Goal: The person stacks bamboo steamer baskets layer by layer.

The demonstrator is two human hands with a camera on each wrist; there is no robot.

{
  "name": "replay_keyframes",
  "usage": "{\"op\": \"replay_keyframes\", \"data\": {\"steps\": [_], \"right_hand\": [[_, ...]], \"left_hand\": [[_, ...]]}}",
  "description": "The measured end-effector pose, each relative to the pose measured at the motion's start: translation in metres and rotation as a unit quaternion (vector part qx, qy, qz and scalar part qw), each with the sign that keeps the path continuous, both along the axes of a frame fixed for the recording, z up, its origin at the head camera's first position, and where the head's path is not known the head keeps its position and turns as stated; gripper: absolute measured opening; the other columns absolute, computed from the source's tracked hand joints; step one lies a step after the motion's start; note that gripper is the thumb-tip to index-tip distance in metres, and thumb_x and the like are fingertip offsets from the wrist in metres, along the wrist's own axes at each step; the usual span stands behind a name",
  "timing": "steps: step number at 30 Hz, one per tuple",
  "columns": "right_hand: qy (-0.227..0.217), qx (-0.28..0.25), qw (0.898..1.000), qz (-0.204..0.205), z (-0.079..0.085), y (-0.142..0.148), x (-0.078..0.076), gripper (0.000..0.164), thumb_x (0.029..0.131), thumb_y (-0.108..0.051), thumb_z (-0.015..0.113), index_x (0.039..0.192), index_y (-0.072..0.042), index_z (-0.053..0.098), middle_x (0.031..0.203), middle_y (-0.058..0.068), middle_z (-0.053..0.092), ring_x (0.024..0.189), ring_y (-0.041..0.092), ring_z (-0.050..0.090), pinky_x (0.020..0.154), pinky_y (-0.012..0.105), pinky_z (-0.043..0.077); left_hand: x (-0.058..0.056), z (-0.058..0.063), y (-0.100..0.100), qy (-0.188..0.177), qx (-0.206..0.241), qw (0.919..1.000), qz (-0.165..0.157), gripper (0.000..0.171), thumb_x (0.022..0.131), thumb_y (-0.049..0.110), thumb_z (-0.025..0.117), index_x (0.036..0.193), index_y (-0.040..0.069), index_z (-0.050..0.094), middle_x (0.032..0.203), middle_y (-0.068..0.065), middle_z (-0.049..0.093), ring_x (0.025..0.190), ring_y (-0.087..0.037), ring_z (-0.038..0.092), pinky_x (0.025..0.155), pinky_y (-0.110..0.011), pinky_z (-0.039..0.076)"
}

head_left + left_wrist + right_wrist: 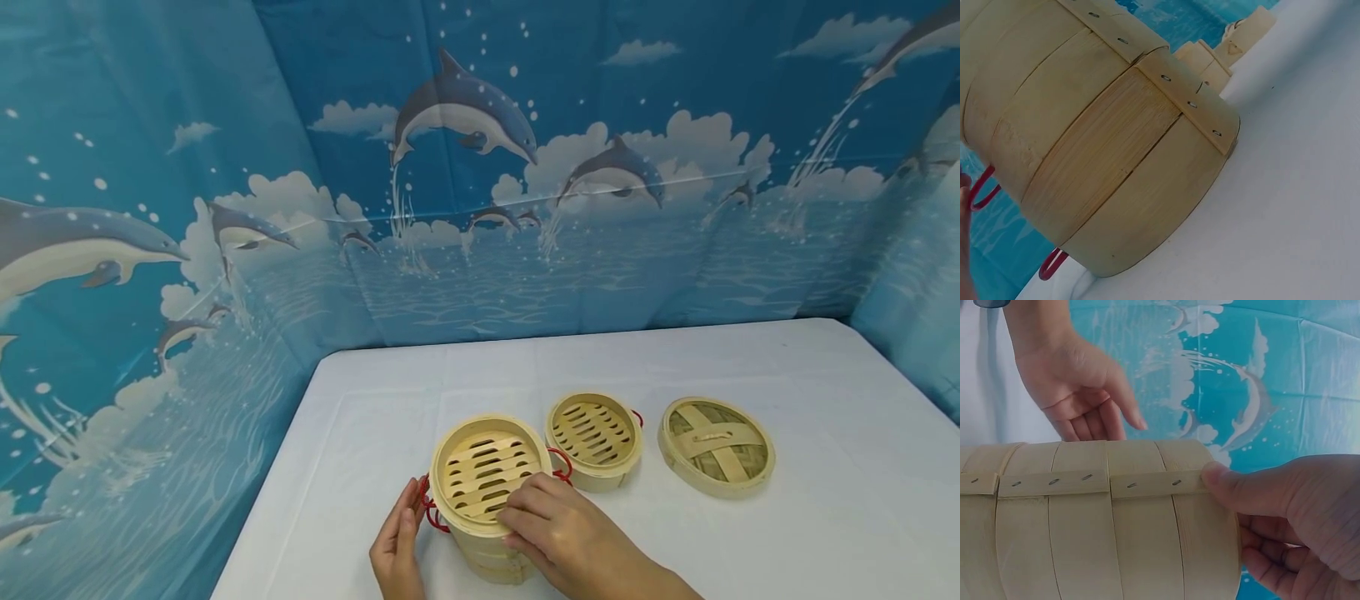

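A stack of round bamboo steamer baskets (480,552) stands upright near the table's front, its top basket (448,515) showing a slatted floor. My right hand (562,529) pinches the top basket's front right rim; in the right wrist view its thumb (1219,478) presses the outer wall while the fingers bend over the rim. My left hand (399,537) is at the stack's left side, close by the red loop handles (429,504), its fingers loosely extended. Stapled seams run down the stacked walls (1104,137) in the left wrist view. The left fingertips are partly hidden behind the stack.
Behind the stack to the right sits a single slatted steamer basket (600,482) with a red handle. Farther right lies a woven bamboo lid (716,450). White cloth covers the table (300,533), and a blue dolphin curtain (450,292) hangs behind it.
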State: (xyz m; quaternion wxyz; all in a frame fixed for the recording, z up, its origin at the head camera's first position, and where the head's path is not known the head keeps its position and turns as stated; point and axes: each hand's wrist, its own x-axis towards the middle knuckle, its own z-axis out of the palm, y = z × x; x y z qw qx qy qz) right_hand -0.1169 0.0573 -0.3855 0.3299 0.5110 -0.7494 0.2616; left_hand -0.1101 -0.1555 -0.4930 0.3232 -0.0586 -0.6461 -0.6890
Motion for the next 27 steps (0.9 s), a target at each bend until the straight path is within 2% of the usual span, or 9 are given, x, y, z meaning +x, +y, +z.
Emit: {"op": "replay_keyframes", "data": {"steps": [4, 6, 10, 19, 27], "right_hand": [[0.002, -0.002, 1.0, -0.003, -0.002, -0.001, 0.001, 0.027, 0.098, -0.022, 0.044, 0.088, -0.009, 0.065, 0.085, -0.004, 0.058, 0.081, 0.011, 0.053, 0.076, 0.022, 0.047], [0.003, -0.002, 1.0, -0.005, -0.003, -0.001, 0.002, 0.026, 0.098, -0.022, 0.045, 0.088, -0.009, 0.065, 0.085, -0.004, 0.058, 0.082, 0.011, 0.053, 0.077, 0.023, 0.047], [0.002, -0.002, 1.0, -0.008, -0.004, -0.002, 0.004, 0.026, 0.098, -0.022, 0.045, 0.089, -0.009, 0.066, 0.086, -0.004, 0.058, 0.083, 0.011, 0.053, 0.077, 0.023, 0.047], [-0.014, 0.002, 1.0, -0.015, -0.005, -0.005, 0.01, 0.023, 0.097, -0.021, 0.049, 0.09, -0.009, 0.066, 0.088, -0.005, 0.058, 0.086, 0.011, 0.053, 0.08, 0.021, 0.046], [-0.018, 0.007, 1.0, -0.022, -0.008, -0.007, 0.012, 0.022, 0.096, -0.021, 0.05, 0.091, -0.008, 0.067, 0.089, -0.004, 0.058, 0.087, 0.011, 0.053, 0.08, 0.02, 0.047]], "left_hand": [[0.003, 0.002, 0.001, 0.014, -0.004, 0.9997, -0.021, 0.029, 0.092, -0.012, 0.041, 0.118, -0.018, 0.05, 0.118, -0.014, 0.059, 0.107, -0.014, 0.057, 0.087, -0.024, 0.048], [0.004, 0.002, 0.002, 0.016, -0.006, 0.9997, -0.017, 0.029, 0.091, -0.013, 0.042, 0.117, -0.018, 0.051, 0.118, -0.014, 0.059, 0.107, -0.014, 0.057, 0.086, -0.024, 0.048], [0.007, 0.003, 0.003, 0.003, -0.004, 1.0, -0.006, 0.028, 0.09, -0.012, 0.046, 0.117, -0.017, 0.052, 0.116, -0.011, 0.06, 0.105, -0.013, 0.058, 0.084, -0.024, 0.049], [0.008, 0.004, 0.004, -0.029, 0.02, 0.9992, -0.022, 0.032, 0.091, -0.007, 0.049, 0.122, -0.017, 0.048, 0.119, -0.013, 0.057, 0.106, -0.014, 0.057, 0.084, -0.025, 0.048], [0.006, 0.002, 0.003, -0.03, 0.031, 0.9988, -0.025, 0.032, 0.092, -0.004, 0.049, 0.121, -0.017, 0.048, 0.119, -0.019, 0.056, 0.106, -0.015, 0.057, 0.084, -0.027, 0.048]]}}
